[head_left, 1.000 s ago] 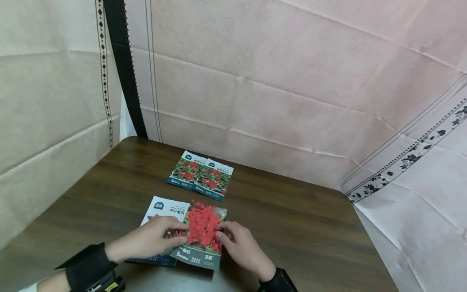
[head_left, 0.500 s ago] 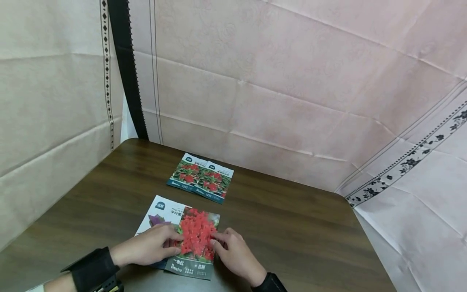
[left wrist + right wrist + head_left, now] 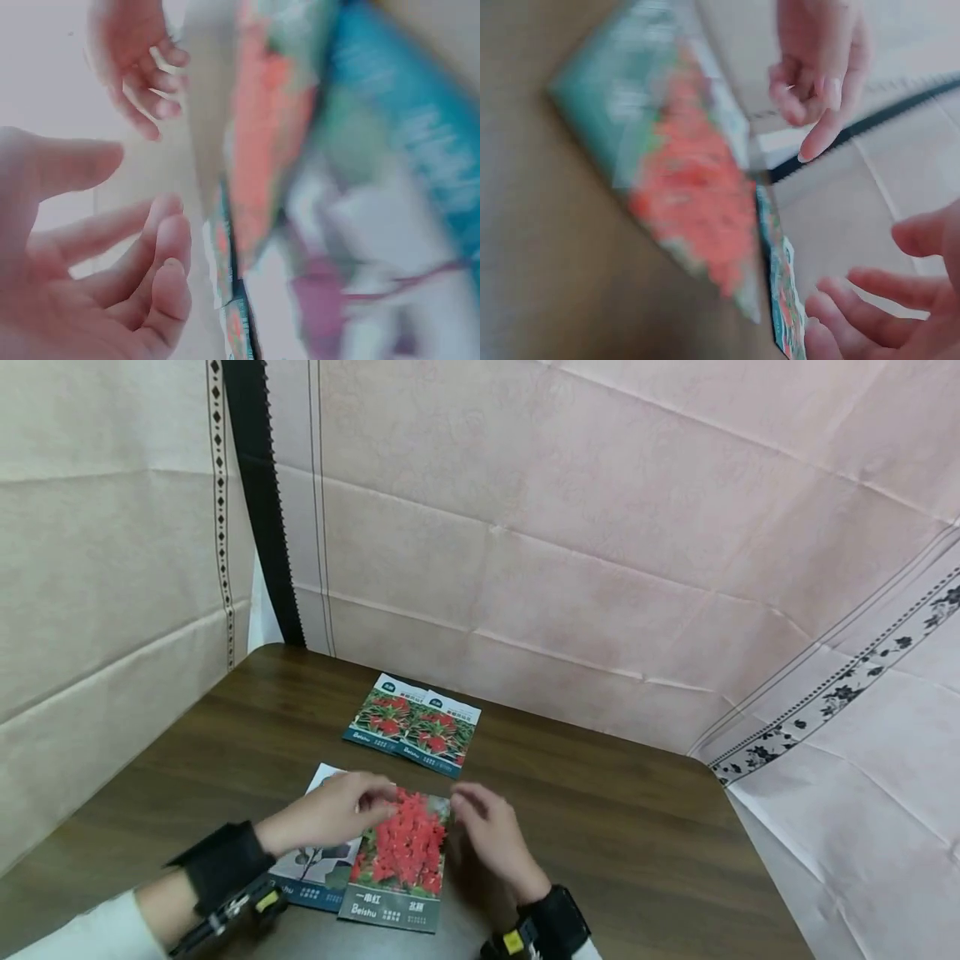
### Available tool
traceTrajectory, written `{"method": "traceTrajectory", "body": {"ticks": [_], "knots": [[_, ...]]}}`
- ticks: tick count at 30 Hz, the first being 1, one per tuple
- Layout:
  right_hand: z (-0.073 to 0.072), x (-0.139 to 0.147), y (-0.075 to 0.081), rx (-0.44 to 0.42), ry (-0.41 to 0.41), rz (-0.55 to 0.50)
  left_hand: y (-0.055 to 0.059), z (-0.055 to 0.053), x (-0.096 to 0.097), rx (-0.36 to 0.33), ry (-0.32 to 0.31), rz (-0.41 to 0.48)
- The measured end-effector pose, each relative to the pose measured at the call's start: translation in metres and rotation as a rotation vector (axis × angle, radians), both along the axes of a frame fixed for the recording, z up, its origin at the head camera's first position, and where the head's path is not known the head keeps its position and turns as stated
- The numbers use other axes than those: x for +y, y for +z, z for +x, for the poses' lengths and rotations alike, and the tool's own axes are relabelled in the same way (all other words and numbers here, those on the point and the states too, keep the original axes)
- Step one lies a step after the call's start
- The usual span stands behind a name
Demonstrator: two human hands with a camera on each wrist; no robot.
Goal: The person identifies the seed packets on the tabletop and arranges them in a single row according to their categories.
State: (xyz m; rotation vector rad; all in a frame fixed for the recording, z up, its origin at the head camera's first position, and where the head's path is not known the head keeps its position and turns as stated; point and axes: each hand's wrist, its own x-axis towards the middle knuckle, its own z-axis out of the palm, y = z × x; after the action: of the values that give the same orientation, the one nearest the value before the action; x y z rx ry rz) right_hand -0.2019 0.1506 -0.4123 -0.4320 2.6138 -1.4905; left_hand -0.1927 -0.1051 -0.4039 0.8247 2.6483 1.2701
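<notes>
A seed packet with red flowers (image 3: 408, 856) lies on the near part of the table, overlapping the right side of a white and blue seed packet (image 3: 318, 870) with a purple plant on it. Over these two hovers my left hand (image 3: 333, 810), its fingers loosely bent and nothing between thumb and fingertips. It hides part of the white packet in the head view. Just right of the red-flower packet is my right hand (image 3: 495, 839), also holding nothing, thumb and fingers apart. Both wrist views show the packets blurred and the fingers (image 3: 881, 300) off them.
Farther back on the brown wooden table (image 3: 600, 827), two overlapping seed packets (image 3: 438, 732) with red flowers lie side by side. Pale patterned cloth (image 3: 525, 552) hangs behind and beside the table. A black strip (image 3: 262, 510) runs down at the back left corner.
The red-flower packet has come left and nearer, farther over the white packet. Both hands have let go of it and lifted away, the right one moving slightly off to the right.
</notes>
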Motion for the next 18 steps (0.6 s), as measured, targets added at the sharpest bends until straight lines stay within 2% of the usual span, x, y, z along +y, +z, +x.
{"method": "traceTrajectory", "body": {"ticks": [3, 5, 7, 10, 13, 16, 18], "knots": [[-0.022, -0.003, 0.007, -0.132, -0.094, -0.217, 0.007, -0.025, 0.006, 0.007, 0.1, 0.027], [-0.037, -0.004, 0.011, -0.194, -0.147, -0.332, 0.007, -0.045, 0.01, -0.036, 0.162, 0.048], [-0.052, -0.006, 0.012, -0.234, -0.179, -0.401, 0.006, -0.065, 0.013, -0.084, 0.207, 0.058], [-0.07, -0.009, 0.009, -0.277, -0.217, -0.457, -0.002, -0.091, 0.015, -0.182, 0.278, 0.081], [-0.084, -0.011, 0.003, -0.311, -0.234, -0.481, -0.012, -0.11, 0.015, -0.259, 0.318, 0.115], [-0.093, -0.013, -0.003, -0.345, -0.234, -0.483, -0.019, -0.122, 0.015, -0.307, 0.331, 0.167], [-0.096, -0.014, -0.006, -0.364, -0.238, -0.488, -0.02, -0.126, 0.017, -0.324, 0.315, 0.198]]}}
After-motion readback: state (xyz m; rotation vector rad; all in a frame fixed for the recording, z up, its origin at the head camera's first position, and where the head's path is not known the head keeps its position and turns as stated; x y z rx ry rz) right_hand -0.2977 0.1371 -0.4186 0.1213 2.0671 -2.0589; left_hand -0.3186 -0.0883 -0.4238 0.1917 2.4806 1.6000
